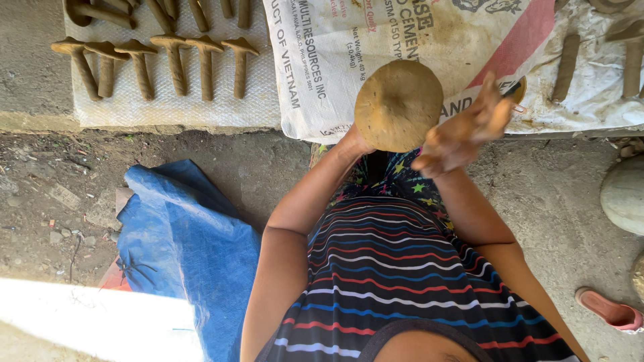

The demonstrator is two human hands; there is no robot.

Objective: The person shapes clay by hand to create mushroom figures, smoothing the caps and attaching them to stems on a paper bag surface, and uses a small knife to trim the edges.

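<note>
A round, domed clay piece [398, 104] with a flat mushroom-like cap is held up in front of me. My left hand is hidden underneath the cap; only the wrist [354, 143] shows, so it seems to grip the piece from below. My right hand [463, 131], smeared with clay, hovers at the cap's right edge with fingers curled around a small thin tool whose tip pokes out near the thumb. I wear a striped top and star-patterned shorts.
Rows of mushroom-shaped clay pieces [171, 64] dry on a white woven sack at the upper left. A printed cement sack [349, 47] lies ahead, more clay sticks [567, 57] to the right. A blue tarp [188, 248] covers the dirt floor left; a pink sandal [610, 310] lies right.
</note>
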